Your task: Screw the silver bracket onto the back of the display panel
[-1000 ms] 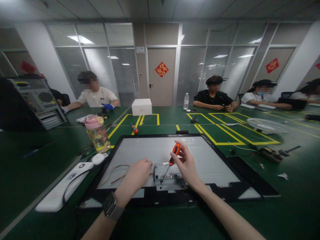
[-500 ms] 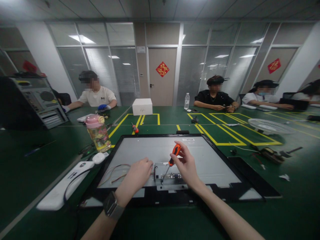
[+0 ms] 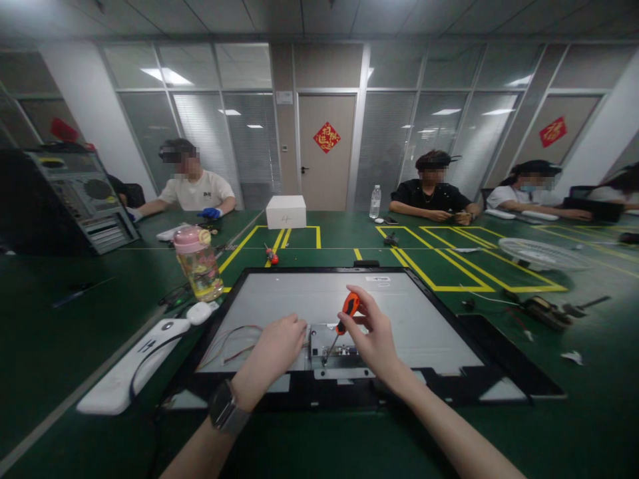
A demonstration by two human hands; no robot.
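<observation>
My right hand (image 3: 374, 332) grips an orange-and-black screwdriver (image 3: 351, 304). The screwdriver tilts, with its tip at the lower left of a silver metal box (image 3: 319, 336) with connector ports. That box sits on the grey back of a flat display panel (image 3: 424, 332) with a black frame. Beside the box's left edge, my left hand (image 3: 279, 339) has its fingers curled together; what they pinch, if anything, is hidden. Thin wires (image 3: 239, 329) run over the panel left of this hand.
A power bank-like white slab (image 3: 130, 372) with a black cable, a pink-lidded bottle (image 3: 197, 266) and a computer tower (image 3: 94, 199) are on the left. A white box (image 3: 286, 213) and another screwdriver (image 3: 271, 255) lie beyond the panel. Several people sit across the green table.
The view has shifted slightly. The screwdriver's handle has dipped a little, with its tip still at the box's lower left. My left hand stays by the box.
</observation>
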